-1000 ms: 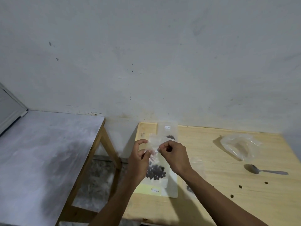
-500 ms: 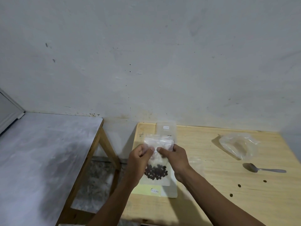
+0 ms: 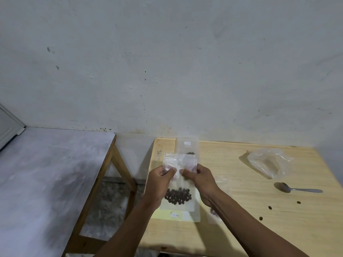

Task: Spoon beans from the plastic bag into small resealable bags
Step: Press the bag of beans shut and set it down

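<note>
A small clear resealable bag [image 3: 179,190] with dark beans in its lower half hangs upright above the wooden table's left end. My left hand [image 3: 160,182] and my right hand [image 3: 199,178] both pinch its upper part, thumbs almost meeting at the middle. Beneath it lies another flat bag [image 3: 187,217] with a white label. A third small bag [image 3: 187,145] with a few beans lies beyond, near the wall. The large clear plastic bag [image 3: 269,163] sits crumpled at the right. A metal spoon [image 3: 297,189] lies near it.
The wooden table [image 3: 241,229] has small dark holes toward its right side. Another thin clear bag [image 3: 215,214] lies partly under my right forearm. A grey-topped table [image 3: 46,173] stands to the left, across a gap. A white wall rises close behind.
The held bag has straightened out and now hangs flat. Both hands have dropped slightly and their thumbs have come together along its top.
</note>
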{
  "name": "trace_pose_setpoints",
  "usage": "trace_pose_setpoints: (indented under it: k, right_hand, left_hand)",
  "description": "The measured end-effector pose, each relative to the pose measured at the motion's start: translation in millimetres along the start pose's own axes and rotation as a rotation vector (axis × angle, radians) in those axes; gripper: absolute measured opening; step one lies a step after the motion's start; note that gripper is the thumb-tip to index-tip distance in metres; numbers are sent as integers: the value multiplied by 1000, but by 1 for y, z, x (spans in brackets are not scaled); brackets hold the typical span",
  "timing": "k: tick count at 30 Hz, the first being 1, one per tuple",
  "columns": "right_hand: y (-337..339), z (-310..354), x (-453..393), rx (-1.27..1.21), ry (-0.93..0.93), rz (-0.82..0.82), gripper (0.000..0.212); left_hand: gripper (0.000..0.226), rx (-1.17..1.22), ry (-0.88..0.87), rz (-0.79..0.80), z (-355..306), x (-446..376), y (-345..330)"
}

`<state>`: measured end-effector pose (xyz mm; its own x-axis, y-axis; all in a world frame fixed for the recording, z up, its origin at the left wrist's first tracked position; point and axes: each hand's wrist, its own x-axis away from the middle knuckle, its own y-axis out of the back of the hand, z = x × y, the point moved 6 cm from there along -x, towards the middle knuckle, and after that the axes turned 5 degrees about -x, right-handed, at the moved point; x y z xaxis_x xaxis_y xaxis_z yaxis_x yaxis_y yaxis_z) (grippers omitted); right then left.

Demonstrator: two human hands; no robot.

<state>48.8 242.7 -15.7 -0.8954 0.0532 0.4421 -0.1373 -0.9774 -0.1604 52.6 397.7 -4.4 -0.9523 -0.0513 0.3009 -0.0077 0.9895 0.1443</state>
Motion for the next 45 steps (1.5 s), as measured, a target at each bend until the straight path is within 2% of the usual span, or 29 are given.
trace_pose_setpoints:
  k: [4, 9, 12, 16, 20, 27, 31, 34, 38, 41, 43, 45]
  right_hand:
    - [11, -20, 0, 23, -93, 67, 32]
    - [24, -44, 3, 2, -169, 129, 26]
    - [36, -49, -3, -34, -147, 29, 35]
    - [54, -54, -9, 11, -103, -123, 39]
    - [63, -55, -18, 119, -68, -189, 37]
    - [64, -31, -62, 313, 0, -225, 45]
    - [62, -14, -91, 368, 10, -237, 53]
    - [58, -8, -107, 371, -10, -223, 58]
    - [53, -4, -113, 433, -27, -193, 57]
    - [50, -7, -115, 468, -29, -125, 47]
    - [51, -11, -117, 470, -47, -96, 50]
    - [52, -9, -115, 447, -53, -65, 51]
  left_hand:
    - [31, 19, 15, -28, 7, -10, 6]
    - [13, 71, 78, -20, 12, -15, 4]
    - [34, -38, 154, 36, 36, -18, -3]
    - [39, -138, 308, 151, 76, -14, -17]
    - [40, -219, 261, 129, 79, -26, -24]
    - [43, -345, 182, 29, 59, -71, -37]
    - [36, -410, 162, -13, 43, -97, -45]
    - [38, -489, 143, 28, 36, -117, -54]
    - [61, -538, 236, 120, 44, -130, -60]
    - [57, -569, 255, 152, 50, -133, -64]
    - [48, -609, 245, 155, 52, -135, -64]
    - [52, -611, 255, 165, 52, -136, -64]
